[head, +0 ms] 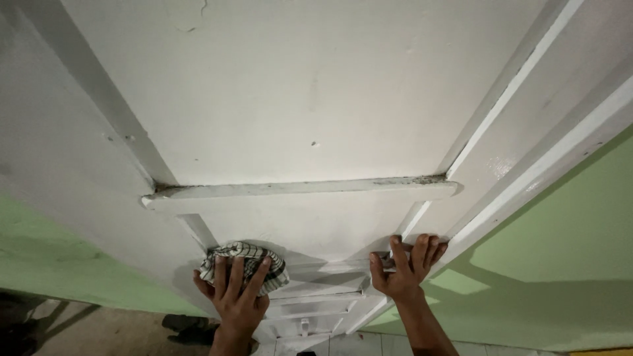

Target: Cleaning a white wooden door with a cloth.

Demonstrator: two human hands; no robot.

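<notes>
**Cloth pressed flat against a white door**

Cloth point(245, 266), checked in white and dark lines, sits in the lower middle of the frame, bunched against the white door point(297, 99). The left hand point(235, 296) lies over its lower part with fingers spread and the palm pushing it onto the painted surface; the fingers press rather than clench, and the upper edge of the cloth shows beyond the fingertips. It rests just below the left end of a raised horizontal rail point(300, 192), near where a slanting strip of moulding runs down from the upper left.

The right hand point(403, 269), lower right of centre, holds no object. Its fingers curl over the door's right-hand moulding, gripping that edge, well apart from the cloth.

Between the two hands runs a bare stretch of white panel. Above the rail a wide flat panel fills the top of the frame, with small marks and a crack in the paint near the top edge. Dirt lines the upper side of the rail, thickest at its right end. Below the hands are narrow stepped ridges of the door.

A green wall point(567, 264) borders the door at the lower right and again at the lower left. Tiled floor point(92, 329) shows along the bottom, with a dark shape lying there, too dim to identify.
</notes>
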